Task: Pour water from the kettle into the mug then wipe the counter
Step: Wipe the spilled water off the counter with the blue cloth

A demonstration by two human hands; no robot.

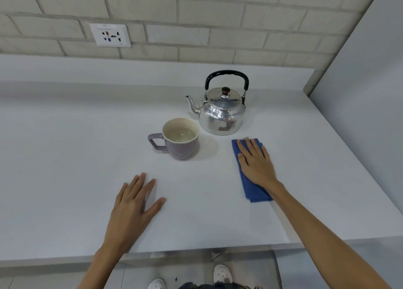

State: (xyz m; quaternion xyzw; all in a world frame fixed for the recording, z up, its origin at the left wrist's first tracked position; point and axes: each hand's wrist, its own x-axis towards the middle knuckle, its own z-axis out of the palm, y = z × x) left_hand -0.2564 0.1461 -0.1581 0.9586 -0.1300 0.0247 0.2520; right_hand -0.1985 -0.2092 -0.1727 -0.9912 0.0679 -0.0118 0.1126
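A home kitchen: white counter (76,158), brick-tiled wall (196,16) (with socket (110,35)), metal kettle (221,112), mug (181,139).

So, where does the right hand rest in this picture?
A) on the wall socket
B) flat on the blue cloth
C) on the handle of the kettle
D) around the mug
B: the right hand lies palm down, fingers spread, on the blue cloth on the counter, apart from the kettle and the mug.

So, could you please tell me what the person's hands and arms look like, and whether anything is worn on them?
Both are bare: the left hand and right hand show no rings, gloves or watch, and both forearms are uncovered with no sleeves in view.
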